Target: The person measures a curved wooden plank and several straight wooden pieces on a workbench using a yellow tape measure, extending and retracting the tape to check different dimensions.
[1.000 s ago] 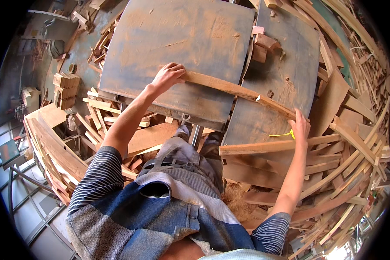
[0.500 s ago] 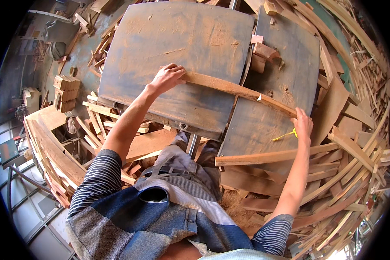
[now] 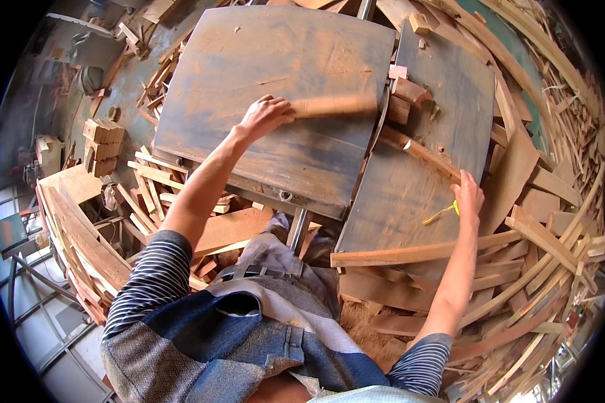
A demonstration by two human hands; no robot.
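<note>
My left hand (image 3: pixel 265 115) rests on the large left plate (image 3: pixel 275 54) of a dusty metal worktable, its fingers closed round the end of a short wooden strip (image 3: pixel 336 105). That strip is smeared by motion and reaches to the gap between the two plates. On the right plate (image 3: pixel 396 208), a second wooden piece (image 3: pixel 429 160) slants down from the gap to my right hand (image 3: pixel 469 193), whose fingers grip its end. The two pieces lie apart. A thin dark curved edge (image 3: pixel 383 111) shows in the gap. Yellow string (image 3: pixel 440 213) hangs at my right wrist.
Small offcut blocks (image 3: pixel 410 91) lie by the gap on the right plate. A long wooden strip (image 3: pixel 417 250) crosses the table's near right edge. Wood scraps heap up on the right (image 3: pixel 544 228) and left (image 3: pixel 87 228). Stacked blocks (image 3: pixel 103 144) stand farther left.
The one long strip held between both hands is now two separate pieces, parted at the gap. The left piece has swung upward at its gap end; my hands have barely moved.
</note>
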